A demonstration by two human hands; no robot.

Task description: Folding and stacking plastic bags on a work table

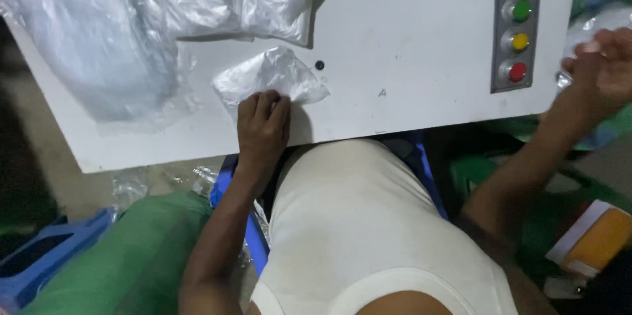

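Observation:
My left hand rests near the front edge of a white table, fingers curled onto a small crumpled clear plastic bag. My right hand reaches out past the table's right edge and is blurred; its fingers close around something shiny and clear, probably plastic, which I cannot make out well. A pile of larger clear plastic bags lies at the table's far left.
A grey panel with green, yellow and red round buttons is set into the table at the right. A small dark hole sits mid-table. Below are a blue stool, green fabric and a yellow-and-white box.

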